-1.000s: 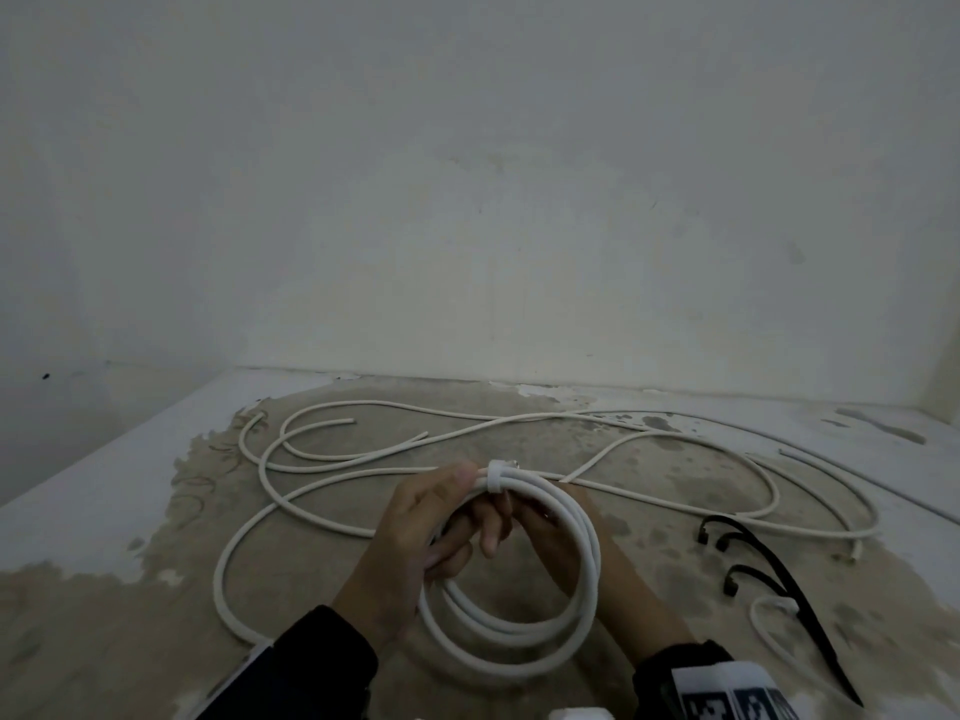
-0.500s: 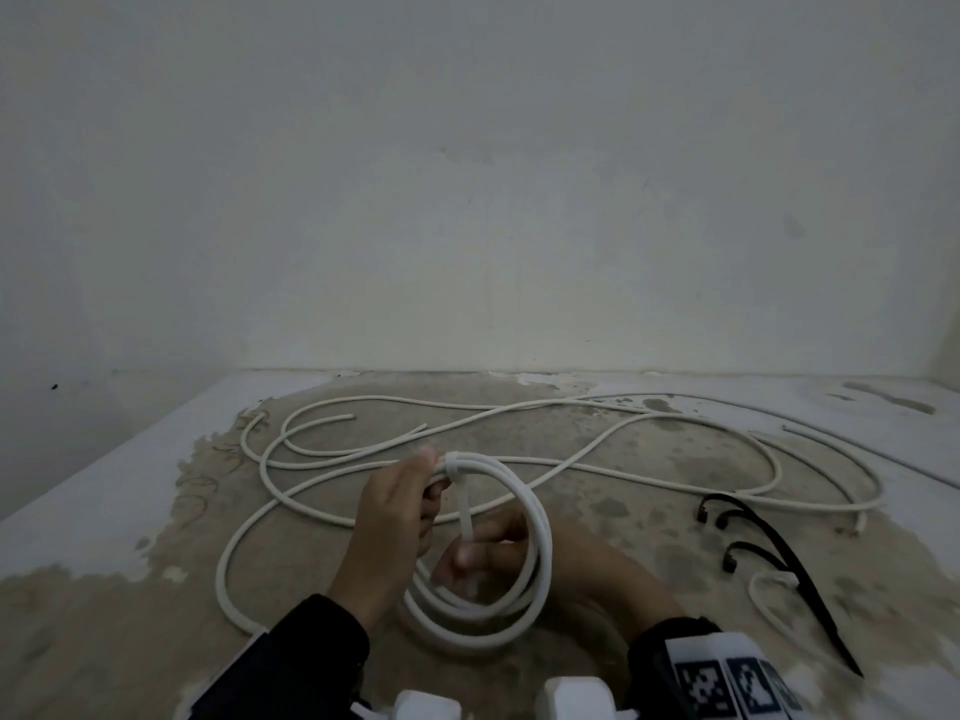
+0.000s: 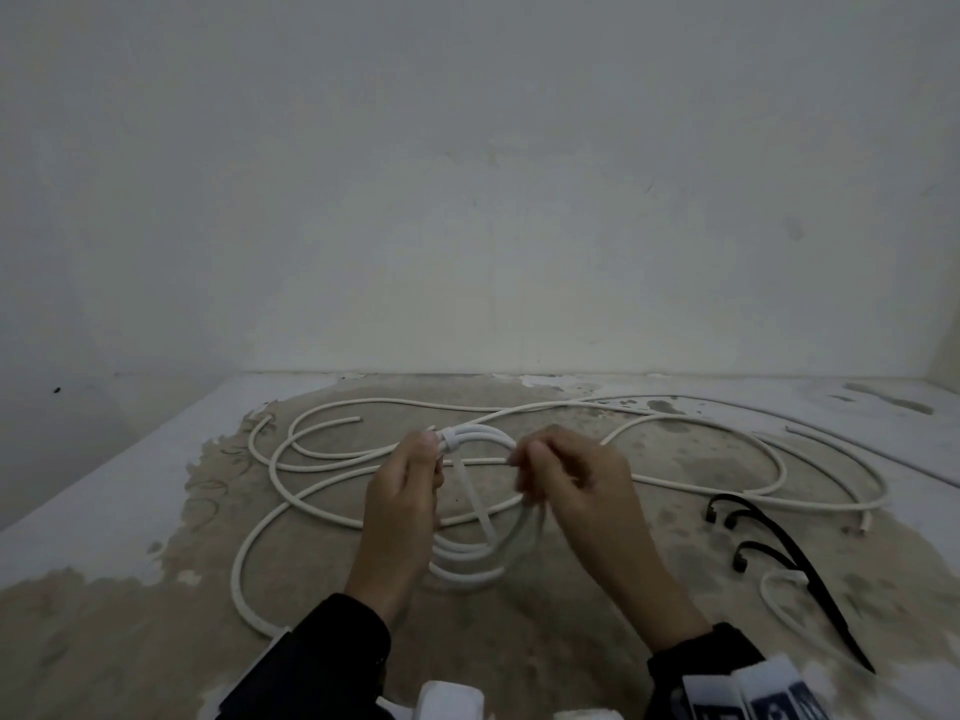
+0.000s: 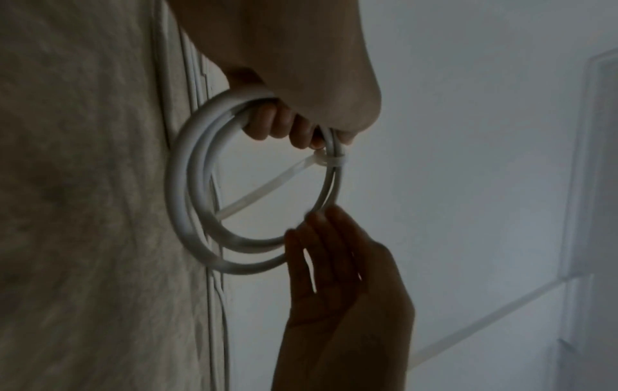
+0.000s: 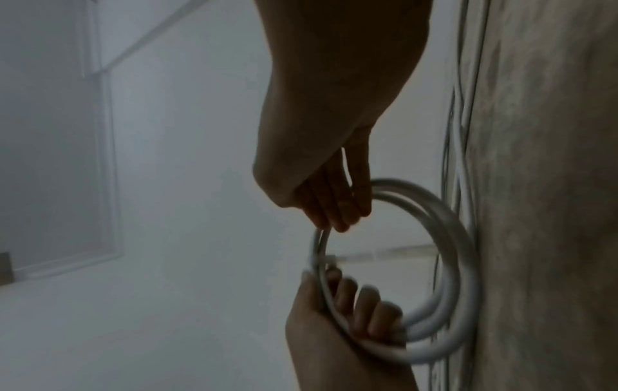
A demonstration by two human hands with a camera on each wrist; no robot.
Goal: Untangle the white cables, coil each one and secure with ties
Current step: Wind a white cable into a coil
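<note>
A white cable coil (image 3: 480,561) of a few turns hangs above the table, bound at its top by a white zip tie (image 3: 451,443) whose long tail (image 3: 475,498) slants down across the ring. My left hand (image 3: 434,445) grips the coil right beside the tie; in the left wrist view its fingers (image 4: 281,127) curl round the strands next to the tie (image 4: 332,160). My right hand (image 3: 519,457) is on the coil's right side, its straight fingers (image 4: 329,227) touching the strand. In the right wrist view its fingertips (image 5: 334,214) meet the coil (image 5: 451,264).
Long loose white cables (image 3: 649,407) sprawl in loops over the worn, stained table (image 3: 130,589). Black zip ties (image 3: 774,537) and a thin white loop (image 3: 771,597) lie at the right. Bare walls close the back and left.
The coil has been raised and moved away from me, the left hand still holding it by the tie. The right hand came out from behind the ring to its right side.
</note>
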